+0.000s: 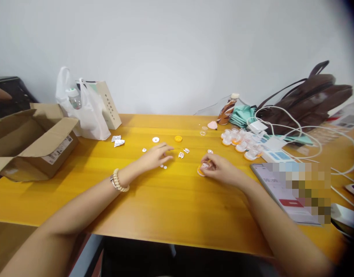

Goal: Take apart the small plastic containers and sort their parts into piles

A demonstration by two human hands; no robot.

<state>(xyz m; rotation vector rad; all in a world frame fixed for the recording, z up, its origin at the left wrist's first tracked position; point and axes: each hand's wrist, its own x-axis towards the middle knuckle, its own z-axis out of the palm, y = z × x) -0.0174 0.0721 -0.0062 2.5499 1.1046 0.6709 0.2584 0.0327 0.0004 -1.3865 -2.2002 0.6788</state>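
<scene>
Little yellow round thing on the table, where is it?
In the head view, the yellow disc lies on the table, right of the white disc and beyond the left hand.

Under both your hands, the tabletop [153, 215] looks like smooth wood with a soft gloss. The orange-rimmed piece [200, 171] in your right hand [220, 168] looks like plastic, as do the flat white cut-outs [181, 155] between your hands and the smooth yellow disc [178, 139] beyond your left hand [156, 157]. Farther left of that hand lie crinkled, shiny foil packets [119, 143], a thin, creased plastic carrier bag [91, 125] and a matt cardboard box [32, 163]. Beyond your right hand, you have clear, glossy plastic pieces [242, 146], rumpled green cloth [242, 115] and a brown bag [304, 96] with a dull, leather-like sheen.
</scene>
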